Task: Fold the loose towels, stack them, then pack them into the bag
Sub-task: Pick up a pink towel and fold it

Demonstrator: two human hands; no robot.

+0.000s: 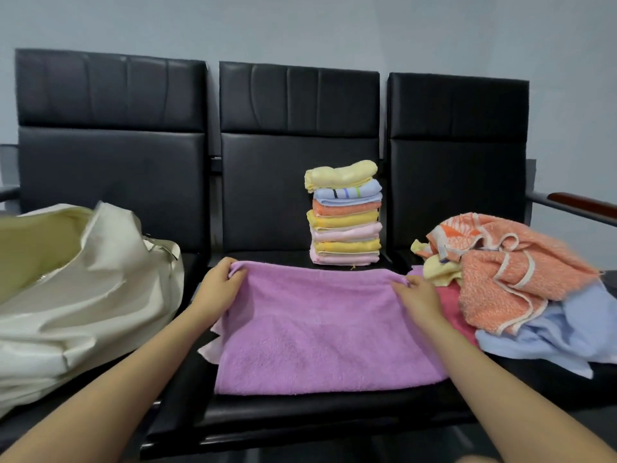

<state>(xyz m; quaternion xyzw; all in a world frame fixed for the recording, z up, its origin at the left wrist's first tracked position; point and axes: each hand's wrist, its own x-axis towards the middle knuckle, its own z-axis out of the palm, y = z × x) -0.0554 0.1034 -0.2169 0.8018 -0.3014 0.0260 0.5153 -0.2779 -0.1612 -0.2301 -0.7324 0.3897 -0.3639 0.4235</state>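
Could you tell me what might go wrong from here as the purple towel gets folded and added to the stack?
1. The folded stack is tall and narrow, with a rounded yellow towel on top; adding another could tip it.
2. The purple towel overlaps the loose pile near the right hand, so pulling it may drag loose towels along.
3. The left hand and right hand pinch only the far corners, so the fold may come out uneven.

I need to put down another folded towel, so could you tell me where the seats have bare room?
Bare black seat lies left of the stack of folded towels, behind the spread purple towel. The cream fabric bag and loose towel pile crowd the outer seats.
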